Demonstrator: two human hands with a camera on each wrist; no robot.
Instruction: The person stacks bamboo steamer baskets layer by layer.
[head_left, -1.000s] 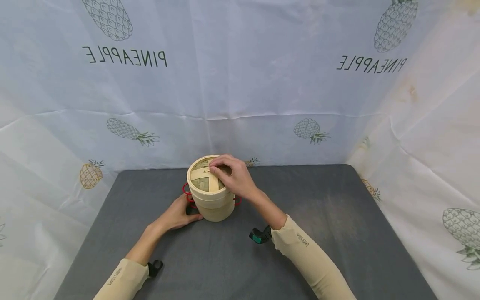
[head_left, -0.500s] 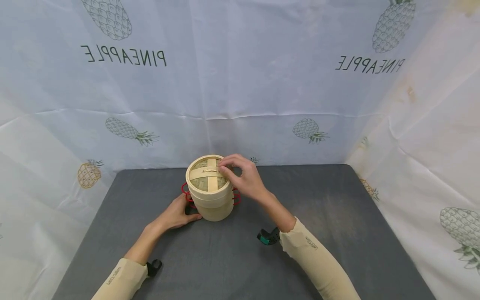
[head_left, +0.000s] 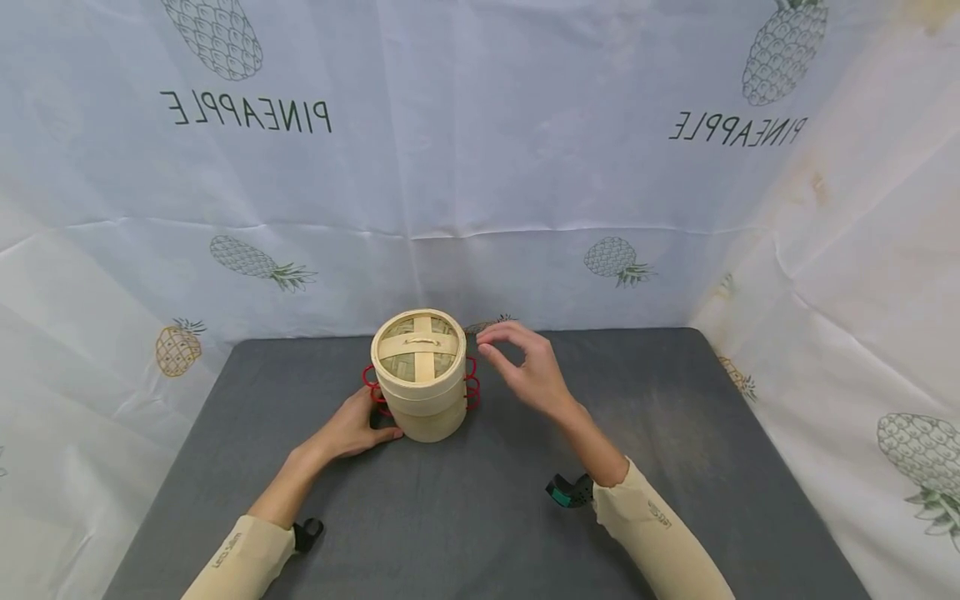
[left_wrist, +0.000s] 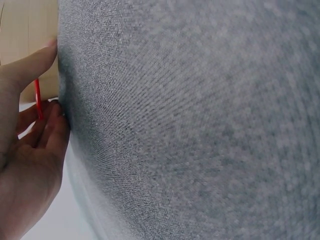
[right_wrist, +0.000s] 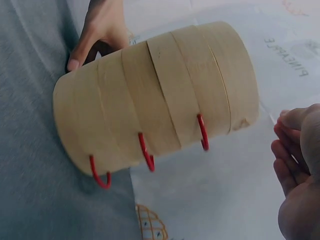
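Head view: bamboo steamer (head_left: 420, 375) upright at mid-bench (head_left: 675, 433), lid (head_left: 417, 347) seated, stack closed. Left hand (head_left: 352, 427) braced against base, fingers relaxed. Right hand (head_left: 528, 373) just beside lid, fingers loosely apart, holding nothing.
Left wrist view: thumb touching steamer wall.
Right wrist view: three red handles (right_wrist: 145, 151) showing; no tier lifted yet.

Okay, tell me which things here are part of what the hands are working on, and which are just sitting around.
In hand:
- steamer, a stacked bamboo one with red handles
- lid on top of it
- left hand, touching the steamer's base
- right hand, open beside the lid and apart from it

Just there:
- grey table
- pineapple-print sheet behind and at the sides
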